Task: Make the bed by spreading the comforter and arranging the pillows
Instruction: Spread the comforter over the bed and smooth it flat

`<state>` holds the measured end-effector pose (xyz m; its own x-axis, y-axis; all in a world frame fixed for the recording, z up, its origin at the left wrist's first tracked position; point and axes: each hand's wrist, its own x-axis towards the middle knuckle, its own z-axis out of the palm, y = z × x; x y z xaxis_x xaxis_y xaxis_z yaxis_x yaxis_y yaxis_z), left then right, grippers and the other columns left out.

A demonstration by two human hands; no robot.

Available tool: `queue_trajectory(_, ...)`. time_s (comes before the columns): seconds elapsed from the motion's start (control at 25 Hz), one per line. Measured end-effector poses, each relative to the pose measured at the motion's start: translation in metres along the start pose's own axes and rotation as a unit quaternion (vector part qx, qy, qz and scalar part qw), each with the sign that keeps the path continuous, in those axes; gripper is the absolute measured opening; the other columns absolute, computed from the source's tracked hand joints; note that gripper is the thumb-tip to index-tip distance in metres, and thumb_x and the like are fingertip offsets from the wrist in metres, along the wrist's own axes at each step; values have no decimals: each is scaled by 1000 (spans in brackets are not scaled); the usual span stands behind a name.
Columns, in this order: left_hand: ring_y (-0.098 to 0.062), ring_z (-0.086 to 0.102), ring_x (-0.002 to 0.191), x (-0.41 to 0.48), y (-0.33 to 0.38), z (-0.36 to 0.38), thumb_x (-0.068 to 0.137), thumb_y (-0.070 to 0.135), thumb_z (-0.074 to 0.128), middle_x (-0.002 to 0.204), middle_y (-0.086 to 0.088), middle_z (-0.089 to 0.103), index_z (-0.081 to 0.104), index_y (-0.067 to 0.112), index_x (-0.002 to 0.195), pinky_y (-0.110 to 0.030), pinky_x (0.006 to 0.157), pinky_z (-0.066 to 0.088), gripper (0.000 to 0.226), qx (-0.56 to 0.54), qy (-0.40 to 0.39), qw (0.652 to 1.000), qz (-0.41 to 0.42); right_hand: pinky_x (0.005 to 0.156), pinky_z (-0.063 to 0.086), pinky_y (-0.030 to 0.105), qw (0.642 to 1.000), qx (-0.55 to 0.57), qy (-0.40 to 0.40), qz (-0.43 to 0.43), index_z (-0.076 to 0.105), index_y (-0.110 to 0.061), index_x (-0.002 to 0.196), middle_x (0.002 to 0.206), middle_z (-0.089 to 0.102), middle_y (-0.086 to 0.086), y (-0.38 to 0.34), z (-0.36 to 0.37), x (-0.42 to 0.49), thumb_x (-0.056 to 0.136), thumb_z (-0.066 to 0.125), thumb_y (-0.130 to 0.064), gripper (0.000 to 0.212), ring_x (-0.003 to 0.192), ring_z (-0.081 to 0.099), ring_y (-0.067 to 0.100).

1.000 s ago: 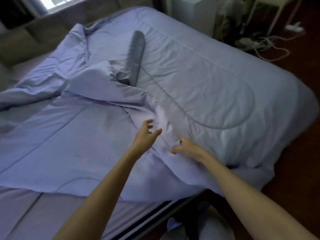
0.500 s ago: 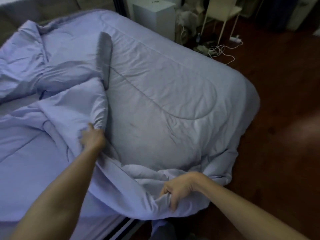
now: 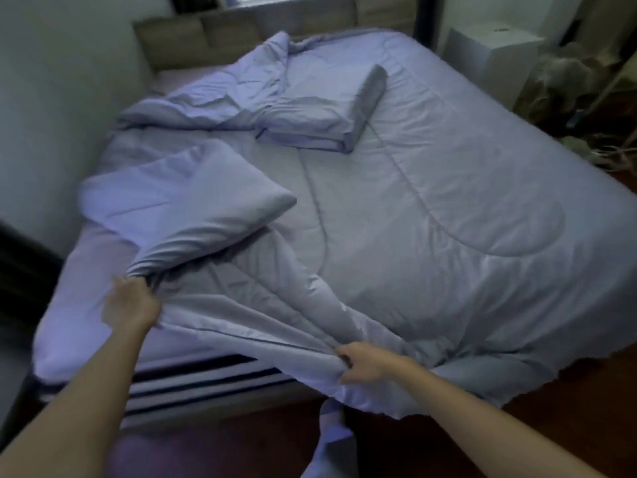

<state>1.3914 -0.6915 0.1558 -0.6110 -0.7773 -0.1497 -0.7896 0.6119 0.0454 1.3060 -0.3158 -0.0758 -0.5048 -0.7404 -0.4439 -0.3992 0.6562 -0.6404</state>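
My comforter (image 3: 431,208) is soft quilted cloth. It looks matt with a faint sheen, is stitched in curved lines, and is much creased at 7 o'clock. At 12 o'clock the headboard (image 3: 241,25) looks like pale, matt wood grain. At 5 o'clock the floor (image 3: 586,395) is smooth wood, dark reddish.

Both hands, left (image 3: 132,303) and right (image 3: 365,363), grip the rumpled comforter (image 3: 431,201).

Both arms extended forward, bare; left hand (image 3: 129,305), right hand (image 3: 365,365) each clench bunched comforter (image 3: 448,201), fingers curled.
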Motion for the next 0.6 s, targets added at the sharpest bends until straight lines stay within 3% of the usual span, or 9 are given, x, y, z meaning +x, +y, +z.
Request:
queue_trajectory(0.16, -58, 46, 126, -78, -127, 30, 94, 13, 52, 136, -36, 39, 47, -7, 139, -60, 108, 41, 49, -64, -12, 988, -142, 85, 53, 35, 999, 29, 17, 17, 77, -33, 106, 105, 79, -8, -9, 49, 42, 89, 59, -36, 26, 98, 72, 23)
queue_trajectory(0.32, -57, 46, 127, -149, -208, 86, 98, 26, 52, 136, -33, 40, 48, -4, 141, -61, 104, 42, 52, -106, -70, 942, -309, 88, 53, 35, 999, 47, 24, 10, 77, -35, 103, 103, 78, -9, -42, 66, 77, 82, 57, -31, 29, 101, 71, 21)
queue_trajectory(0.48, -55, 49, 124, -167, -257, 147, 90, 18, 56, 132, -36, 50, 56, -5, 134, -58, 109, 40, 49, -97, -189, 924, -319, 81, 56, 36, 996, 86, -19, 13, 74, -27, 116, 104, 75, -1, -73, 57, 97, 83, 66, -37, 35, 90, 71, 22)
queue_trajectory(0.6, -48, 50, 130, -148, -265, 172, 89, 27, 58, 144, -34, 48, 52, -2, 141, -51, 111, 40, 60, -108, -279, 910, -286, 86, 53, 36, 998, 54, -7, 9, 76, -28, 110, 97, 76, -7, -85, 57, 122, 82, 67, -34, 30, 94, 70, 18)
